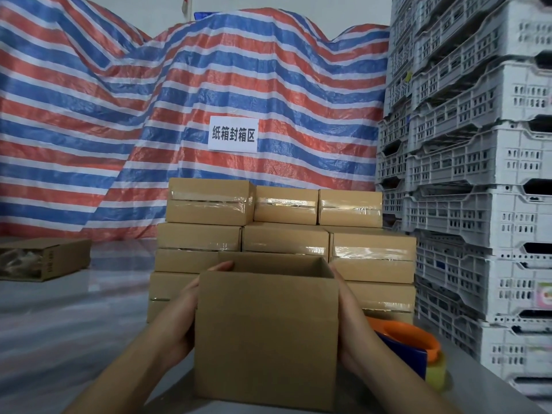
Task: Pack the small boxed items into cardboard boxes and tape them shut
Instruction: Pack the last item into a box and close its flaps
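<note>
An open-topped brown cardboard box (265, 339) stands upright in front of me, low in the middle of the head view. My left hand (185, 318) presses flat against its left side, fingertips reaching the top rim. My right hand (349, 324) lies along its right side in the same way. The inside of the box is hidden from here. A tape dispenser (409, 348) with an orange hub and a blue body sits just right of the box, partly behind my right forearm.
Taped cardboard boxes (283, 231) are stacked in three tiers right behind the open box. White plastic crates (484, 204) tower on the right. A low open carton (44, 258) lies at far left. A striped tarp (149, 115) with a white sign hangs behind.
</note>
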